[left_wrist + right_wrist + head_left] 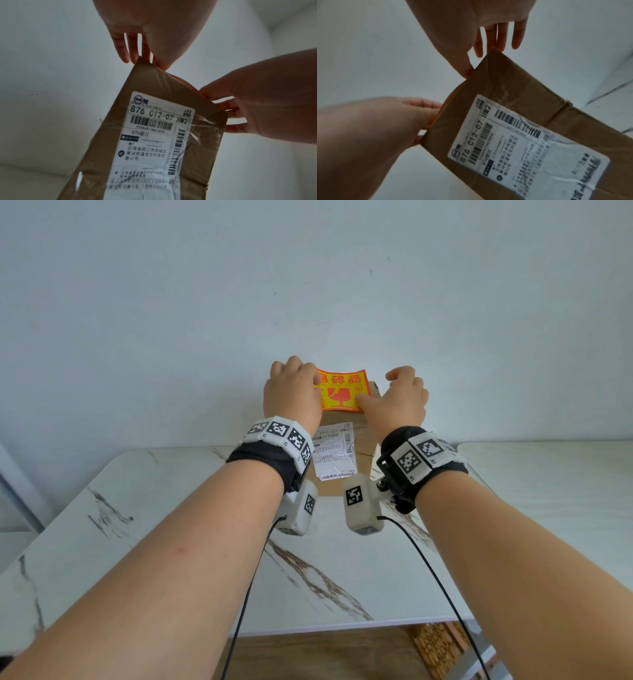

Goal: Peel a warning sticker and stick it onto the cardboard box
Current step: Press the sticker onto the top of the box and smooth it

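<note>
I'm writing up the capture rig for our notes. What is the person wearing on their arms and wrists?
Both forearms are bare, with no sleeves. Each wrist carries a black strap with a white band of black-and-white square tags. Under each wrist hangs a white, tagged camera housing, with a thin black cable trailing back toward the body. No gloves or rings are visible.

Matt brown corrugated card on the cardboard box (363,424), creased, with glossy clear tape (204,121) wrinkled over a smooth white paper shipping label (335,453). Slick, bright printed finish on the warning sticker (342,390). Polished marble-look sheen across the table (171,508).
</note>
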The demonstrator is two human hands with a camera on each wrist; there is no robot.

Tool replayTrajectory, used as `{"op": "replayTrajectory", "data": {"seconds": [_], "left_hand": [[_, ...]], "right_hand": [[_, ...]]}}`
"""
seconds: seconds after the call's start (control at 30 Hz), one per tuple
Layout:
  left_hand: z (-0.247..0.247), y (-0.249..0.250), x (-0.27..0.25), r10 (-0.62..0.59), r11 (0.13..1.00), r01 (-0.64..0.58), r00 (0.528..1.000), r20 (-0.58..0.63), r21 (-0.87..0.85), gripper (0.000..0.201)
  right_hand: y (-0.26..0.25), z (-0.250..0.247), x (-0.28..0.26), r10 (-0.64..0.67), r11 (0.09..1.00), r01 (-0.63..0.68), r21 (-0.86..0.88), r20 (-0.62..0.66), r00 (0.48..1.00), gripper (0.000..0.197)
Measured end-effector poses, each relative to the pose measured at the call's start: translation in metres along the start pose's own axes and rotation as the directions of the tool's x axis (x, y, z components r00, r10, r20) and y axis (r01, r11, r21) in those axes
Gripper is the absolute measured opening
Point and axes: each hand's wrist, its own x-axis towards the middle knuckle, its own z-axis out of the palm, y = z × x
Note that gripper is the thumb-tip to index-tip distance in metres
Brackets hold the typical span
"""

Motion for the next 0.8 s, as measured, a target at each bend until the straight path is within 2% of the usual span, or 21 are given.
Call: {"op": "replayTrajectory", "data": {"seconds": [0.07,0.17,0.3,0.43,0.6,0.7,0.8], "left_hand": [[0.001,-0.002,0.0,0.031,0.999,-0.032,0.999,0.03,0.027,0.024],[0.003,-0.003,0.0,0.042,0.999,-0.043,0.998,0.049,0.032,0.029],[-0.001,-0.001,-0.001,0.032,0.999,-0.037,0.993,0.111,0.039,0.034],[-0.009,0.0,-0.006,-0.081,0.995,0.09,0.977,0.199,-0.035,0.038],[-0.002,-0.002,-0.002,-0.044,0.998,0.056,0.96,0.276,-0.037,0.052],[0.0,-0.003,0.002,-0.066,0.989,0.108,0.937,0.343,-0.105,0.05],[0.002,-0.001,0.003,-0.058,0.98,0.117,0.942,0.329,-0.16,0.039]], "right_hand": [[0.002,-0.002,0.001,0.022,0.999,-0.023,0.033,0.039,0.999,0.044],[0.003,-0.002,-0.001,-0.057,0.997,0.054,0.05,0.074,0.996,0.037],[0.0,0.003,-0.005,-0.149,0.989,0.15,0.009,0.147,0.978,0.05],[-0.003,0.007,-0.005,-0.053,0.996,0.037,0.077,0.211,0.976,0.051],[0.0,0.005,-0.007,-0.027,0.997,0.012,0.072,0.211,0.977,0.047],[-0.002,0.006,-0.005,0.008,0.998,-0.019,0.06,0.183,0.983,0.045],[-0.009,0.007,-0.002,0.027,1.0,-0.029,0.01,0.157,0.987,0.039]]}}
